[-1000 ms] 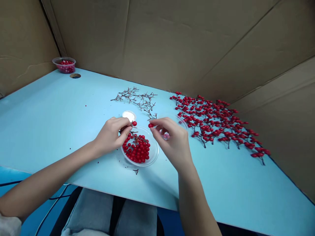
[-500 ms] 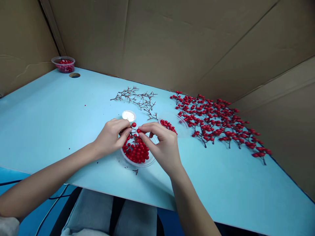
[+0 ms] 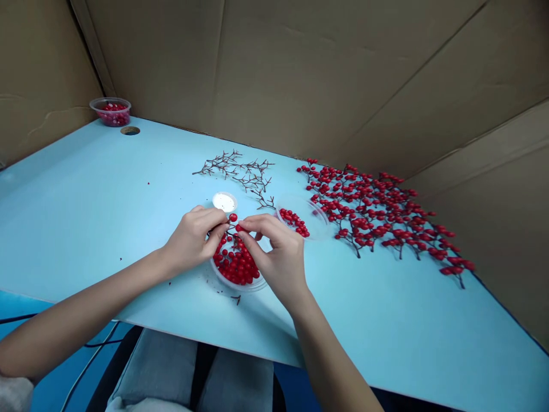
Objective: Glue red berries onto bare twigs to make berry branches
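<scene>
Gripping a dark twig (image 3: 230, 231) between thumb and fingers of the left hand (image 3: 201, 232), above the clear bowl (image 3: 246, 289) of red berries (image 3: 240, 270). Pinching a single berry (image 3: 239, 228) in the right hand (image 3: 278, 247), close beside the twig; not showing clearly whether touching. Judging best practice: bracing the twig near the berry, applying light, straight finger pressure, sparing it from bending, working directly over the bowl.
</scene>
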A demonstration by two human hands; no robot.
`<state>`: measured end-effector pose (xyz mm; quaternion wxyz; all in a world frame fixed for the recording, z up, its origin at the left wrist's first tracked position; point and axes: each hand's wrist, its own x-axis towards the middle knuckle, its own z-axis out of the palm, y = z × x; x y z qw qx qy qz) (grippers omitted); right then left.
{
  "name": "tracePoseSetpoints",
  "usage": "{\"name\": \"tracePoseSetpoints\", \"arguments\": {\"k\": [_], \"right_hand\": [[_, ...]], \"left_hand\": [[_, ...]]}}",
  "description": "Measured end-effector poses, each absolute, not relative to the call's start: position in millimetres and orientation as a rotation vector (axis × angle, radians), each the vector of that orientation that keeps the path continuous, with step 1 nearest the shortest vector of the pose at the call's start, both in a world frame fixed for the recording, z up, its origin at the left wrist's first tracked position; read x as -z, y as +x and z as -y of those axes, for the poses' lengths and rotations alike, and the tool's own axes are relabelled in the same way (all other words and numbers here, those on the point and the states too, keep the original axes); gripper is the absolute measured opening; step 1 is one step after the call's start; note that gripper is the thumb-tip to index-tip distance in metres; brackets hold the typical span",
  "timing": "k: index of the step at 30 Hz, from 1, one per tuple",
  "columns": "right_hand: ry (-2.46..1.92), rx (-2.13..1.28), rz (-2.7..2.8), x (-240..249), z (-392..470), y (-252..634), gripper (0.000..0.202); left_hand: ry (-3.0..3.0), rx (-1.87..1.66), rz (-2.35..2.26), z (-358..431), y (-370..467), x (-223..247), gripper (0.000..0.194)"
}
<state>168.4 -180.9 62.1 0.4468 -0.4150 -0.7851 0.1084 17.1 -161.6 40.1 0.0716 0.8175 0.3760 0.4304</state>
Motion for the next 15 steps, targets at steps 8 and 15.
{"name": "tracePoseSetpoints", "arguments": {"k": [8, 15], "right_hand": [[-0.993, -0.256, 1.938, -62.2, 179.7, 169.0, 0.008], [-0.969, -0.298, 1.945, -62.5, 178.7, 171.1, 0.009]], "left_hand": [[2.471, -1.292, -1.099, 161.5, 18.0, -39.8, 0.018], [2.434, -1.280, -1.073, 161.8, 17.2, -41.4, 0.018]]}}
